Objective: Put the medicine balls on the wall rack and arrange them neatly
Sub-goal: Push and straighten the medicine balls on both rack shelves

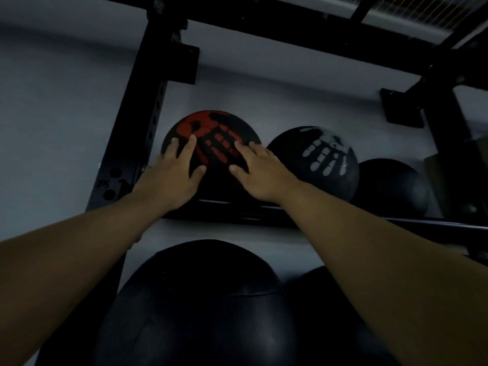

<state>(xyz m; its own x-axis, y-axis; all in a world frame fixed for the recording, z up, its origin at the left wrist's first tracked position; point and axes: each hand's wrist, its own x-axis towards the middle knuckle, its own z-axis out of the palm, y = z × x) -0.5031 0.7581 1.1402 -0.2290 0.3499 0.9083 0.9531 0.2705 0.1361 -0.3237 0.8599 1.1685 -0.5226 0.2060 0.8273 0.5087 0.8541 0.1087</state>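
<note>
Left hand (169, 175) and right hand (261, 175) lie spread on the red-printed ball (214, 133), fingers straight, pressing rather than clutching, probably to seat it. The ball rests on the rack rail (237, 212) at its left end, just beside the upright (148, 122). The white-printed ball (324, 154) crowds its right side, so open room is only above.

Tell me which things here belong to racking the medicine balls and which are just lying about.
Job in hand:
red-print ball, with left hand and right hand resting on it; white-print ball; plain black ball; large black ball below; rack rail.

Just there:
wall bracket; wire grille up top; grey wall.
</note>
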